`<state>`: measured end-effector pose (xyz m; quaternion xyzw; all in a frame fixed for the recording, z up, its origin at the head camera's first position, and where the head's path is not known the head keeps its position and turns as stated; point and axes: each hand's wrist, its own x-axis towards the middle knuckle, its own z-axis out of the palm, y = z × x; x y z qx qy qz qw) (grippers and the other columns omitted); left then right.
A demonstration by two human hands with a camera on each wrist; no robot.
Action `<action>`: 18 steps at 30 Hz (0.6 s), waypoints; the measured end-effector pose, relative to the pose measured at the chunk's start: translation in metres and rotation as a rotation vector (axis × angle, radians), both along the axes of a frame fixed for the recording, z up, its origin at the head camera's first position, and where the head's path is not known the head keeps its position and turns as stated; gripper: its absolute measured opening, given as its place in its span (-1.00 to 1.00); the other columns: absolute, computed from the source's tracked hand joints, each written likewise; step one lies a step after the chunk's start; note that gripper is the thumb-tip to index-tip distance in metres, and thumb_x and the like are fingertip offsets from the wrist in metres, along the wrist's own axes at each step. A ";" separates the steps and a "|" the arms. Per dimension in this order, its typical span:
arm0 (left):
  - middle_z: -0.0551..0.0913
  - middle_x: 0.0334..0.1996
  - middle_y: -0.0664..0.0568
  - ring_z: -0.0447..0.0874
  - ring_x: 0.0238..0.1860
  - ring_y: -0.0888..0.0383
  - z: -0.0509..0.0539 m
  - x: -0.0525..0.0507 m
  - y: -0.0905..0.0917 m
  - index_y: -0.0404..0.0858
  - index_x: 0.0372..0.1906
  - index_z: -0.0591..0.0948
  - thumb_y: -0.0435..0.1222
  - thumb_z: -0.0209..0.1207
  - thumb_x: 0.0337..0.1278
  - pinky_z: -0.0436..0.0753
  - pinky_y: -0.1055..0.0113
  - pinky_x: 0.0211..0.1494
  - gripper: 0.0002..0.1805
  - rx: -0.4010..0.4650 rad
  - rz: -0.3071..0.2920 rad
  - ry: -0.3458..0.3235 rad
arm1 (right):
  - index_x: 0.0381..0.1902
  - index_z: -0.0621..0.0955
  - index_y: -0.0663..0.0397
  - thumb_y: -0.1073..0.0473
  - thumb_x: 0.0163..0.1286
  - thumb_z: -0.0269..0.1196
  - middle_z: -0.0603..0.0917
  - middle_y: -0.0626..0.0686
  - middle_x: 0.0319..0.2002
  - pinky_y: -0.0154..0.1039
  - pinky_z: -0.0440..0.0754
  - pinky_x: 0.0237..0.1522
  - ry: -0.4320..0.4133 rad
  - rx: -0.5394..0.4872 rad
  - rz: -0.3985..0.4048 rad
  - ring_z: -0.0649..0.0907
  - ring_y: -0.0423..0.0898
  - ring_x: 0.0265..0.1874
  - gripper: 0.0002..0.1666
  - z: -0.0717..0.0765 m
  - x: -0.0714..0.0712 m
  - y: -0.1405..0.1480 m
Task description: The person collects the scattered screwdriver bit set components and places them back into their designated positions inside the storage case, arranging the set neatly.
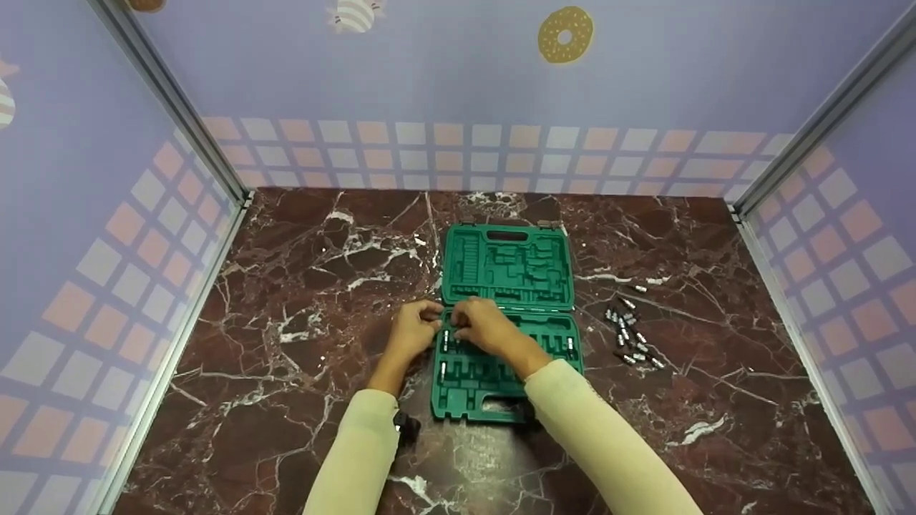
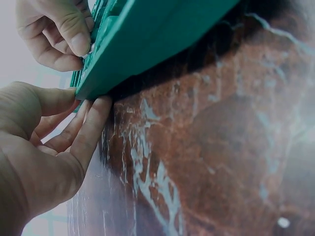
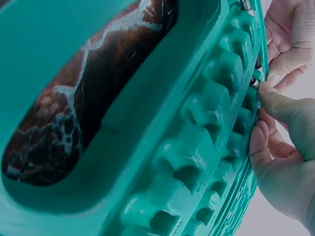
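Note:
A green socket case (image 1: 461, 402) lies unfolded on the table, its moulded lid half (image 1: 478, 232) toward the wall. My left hand (image 1: 415, 330) holds the case's left edge, thumb at the rim and fingers beneath, as the left wrist view (image 2: 49, 147) shows. Over the near half, my right hand (image 1: 490, 325) has its thumb and fingers curled at a slot by the left side. A small metal socket (image 3: 254, 82) shows by the right thumb, mostly hidden. Other sockets sit in the case: one at upper left (image 1: 446, 342), one below it (image 1: 442, 370), one at right (image 1: 570, 347).
Several loose metal sockets (image 1: 624, 332) lie scattered on the marbled table (image 1: 322, 343) right of the case. Patterned panels (image 1: 472, 86) enclose the table at the back and both sides. Many slots in the near half hold nothing.

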<state>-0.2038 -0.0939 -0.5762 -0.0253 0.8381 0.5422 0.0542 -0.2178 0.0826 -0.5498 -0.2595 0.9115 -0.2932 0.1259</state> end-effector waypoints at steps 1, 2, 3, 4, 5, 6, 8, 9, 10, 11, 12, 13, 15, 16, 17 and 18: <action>0.76 -0.17 -0.23 0.75 -0.27 0.02 0.000 0.000 0.000 -0.39 0.01 0.73 -0.54 0.22 0.28 0.69 0.26 -0.37 -0.75 0.004 -0.001 -0.002 | -0.10 0.70 0.19 0.27 0.36 0.42 0.69 0.17 -0.11 -0.02 0.69 -0.03 -0.001 -0.002 0.000 0.68 0.08 -0.08 -0.81 0.000 0.000 0.000; 0.76 -0.17 -0.23 0.75 -0.26 0.01 0.000 -0.001 0.000 -0.39 0.00 0.73 -0.54 0.22 0.28 0.69 0.26 -0.36 -0.75 0.003 0.000 -0.002 | -0.11 0.70 0.19 0.27 0.36 0.42 0.69 0.17 -0.11 -0.01 0.69 -0.03 0.000 -0.005 0.000 0.68 0.09 -0.08 -0.82 -0.001 -0.001 0.000; 0.76 -0.17 -0.23 0.75 -0.25 0.01 0.000 -0.001 0.000 -0.39 0.00 0.73 -0.54 0.23 0.28 0.70 0.25 -0.35 -0.76 0.001 0.000 -0.004 | -0.12 0.70 0.19 0.28 0.35 0.42 0.69 0.18 -0.11 -0.01 0.69 -0.02 0.001 -0.006 -0.003 0.68 0.09 -0.08 -0.82 -0.001 -0.001 0.000; 0.76 -0.16 -0.24 0.76 -0.24 0.00 0.000 -0.002 0.000 -0.39 0.00 0.73 -0.54 0.22 0.28 0.71 0.25 -0.34 -0.76 0.000 -0.001 -0.003 | -0.13 0.70 0.19 0.28 0.35 0.42 0.69 0.18 -0.12 0.00 0.68 -0.02 0.004 -0.009 -0.005 0.68 0.10 -0.08 -0.83 -0.002 -0.002 0.000; 0.76 -0.16 -0.24 0.76 -0.23 -0.01 0.000 -0.002 -0.001 -0.39 0.00 0.73 -0.55 0.22 0.28 0.72 0.24 -0.33 -0.76 -0.002 -0.002 -0.002 | -0.13 0.70 0.20 0.28 0.35 0.42 0.69 0.18 -0.12 0.01 0.68 -0.02 0.005 -0.012 -0.007 0.67 0.10 -0.08 -0.83 -0.002 -0.002 -0.001; 0.76 -0.16 -0.24 0.76 -0.22 -0.02 0.001 -0.002 -0.001 -0.39 0.00 0.73 -0.54 0.22 0.28 0.72 0.23 -0.33 -0.76 -0.003 -0.002 -0.003 | -0.13 0.69 0.19 0.28 0.35 0.42 0.69 0.18 -0.12 0.01 0.68 -0.02 0.008 -0.010 -0.009 0.67 0.10 -0.09 -0.83 -0.002 -0.003 -0.001; 0.76 -0.15 -0.23 0.77 -0.21 -0.04 0.001 -0.003 -0.001 -0.38 0.00 0.73 -0.54 0.23 0.28 0.72 0.21 -0.32 -0.76 -0.004 0.001 -0.005 | -0.11 0.69 0.18 0.27 0.37 0.41 0.68 0.18 -0.13 0.01 0.67 -0.03 0.021 -0.005 -0.012 0.66 0.09 -0.09 -0.83 -0.003 -0.003 -0.001; 0.76 -0.15 -0.23 0.77 -0.21 -0.04 0.001 -0.003 -0.001 -0.38 -0.01 0.73 -0.54 0.23 0.28 0.72 0.21 -0.31 -0.76 -0.002 0.000 -0.003 | -0.10 0.69 0.18 0.27 0.38 0.40 0.67 0.17 -0.13 0.01 0.67 -0.03 0.024 -0.002 -0.014 0.66 0.09 -0.10 -0.83 -0.003 -0.003 -0.001; 0.76 -0.15 -0.23 0.77 -0.21 -0.04 0.000 -0.003 -0.001 -0.38 -0.01 0.73 -0.54 0.23 0.28 0.72 0.21 -0.31 -0.76 0.003 -0.001 -0.001 | -0.09 0.69 0.19 0.27 0.39 0.39 0.67 0.18 -0.13 0.00 0.67 -0.03 0.028 -0.001 -0.014 0.66 0.09 -0.10 -0.82 -0.004 -0.002 -0.001; 0.76 -0.15 -0.23 0.77 -0.22 -0.03 0.000 -0.002 0.000 -0.37 -0.01 0.73 -0.54 0.23 0.27 0.72 0.22 -0.32 -0.76 0.006 -0.001 0.000 | -0.07 0.68 0.19 0.27 0.40 0.38 0.67 0.18 -0.12 0.00 0.67 -0.03 0.032 0.003 -0.015 0.66 0.09 -0.10 -0.82 -0.004 -0.002 0.000; 0.76 -0.16 -0.22 0.77 -0.23 -0.02 0.000 -0.002 0.000 -0.37 0.00 0.74 -0.54 0.23 0.27 0.71 0.23 -0.32 -0.76 0.005 -0.002 0.003 | -0.07 0.68 0.20 0.27 0.40 0.38 0.66 0.18 -0.12 0.00 0.68 -0.04 0.038 0.001 -0.014 0.66 0.09 -0.10 -0.81 -0.004 -0.002 0.000; 0.76 -0.16 -0.22 0.77 -0.24 -0.01 0.000 -0.002 0.000 -0.37 -0.01 0.74 -0.54 0.24 0.27 0.71 0.24 -0.33 -0.76 0.004 -0.004 0.009 | -0.07 0.69 0.20 0.27 0.40 0.38 0.66 0.19 -0.12 0.00 0.68 -0.04 0.042 -0.001 -0.012 0.66 0.10 -0.10 -0.81 -0.005 -0.002 0.000; 0.77 -0.17 -0.22 0.76 -0.26 0.01 0.000 -0.001 0.000 -0.37 0.00 0.74 -0.54 0.24 0.27 0.71 0.25 -0.36 -0.76 0.006 -0.007 0.012 | -0.08 0.69 0.21 0.28 0.40 0.38 0.67 0.20 -0.13 0.00 0.69 -0.05 0.049 -0.005 -0.006 0.67 0.10 -0.11 -0.82 -0.005 -0.001 0.000; 0.77 -0.17 -0.22 0.76 -0.28 0.02 -0.001 -0.001 0.000 -0.37 0.00 0.74 -0.54 0.24 0.27 0.71 0.25 -0.37 -0.76 0.007 -0.007 0.011 | -0.08 0.70 0.21 0.28 0.39 0.38 0.67 0.20 -0.13 0.00 0.69 -0.05 0.054 -0.007 -0.003 0.67 0.11 -0.11 -0.82 -0.005 -0.001 0.000; 0.77 -0.17 -0.21 0.76 -0.28 0.03 0.000 0.000 0.000 -0.36 0.00 0.74 -0.54 0.24 0.27 0.70 0.26 -0.39 -0.76 0.005 -0.006 0.011 | -0.08 0.70 0.21 0.28 0.39 0.39 0.67 0.20 -0.14 0.00 0.69 -0.06 0.058 -0.010 0.001 0.67 0.11 -0.12 -0.82 -0.005 -0.001 0.000; 0.77 -0.17 -0.21 0.76 -0.29 0.03 0.000 0.000 0.000 -0.36 0.00 0.74 -0.54 0.25 0.26 0.71 0.26 -0.40 -0.75 0.006 -0.004 0.009 | -0.09 0.70 0.21 0.28 0.39 0.39 0.67 0.20 -0.14 -0.01 0.70 -0.07 0.061 -0.010 0.003 0.67 0.10 -0.12 -0.82 -0.005 -0.001 0.001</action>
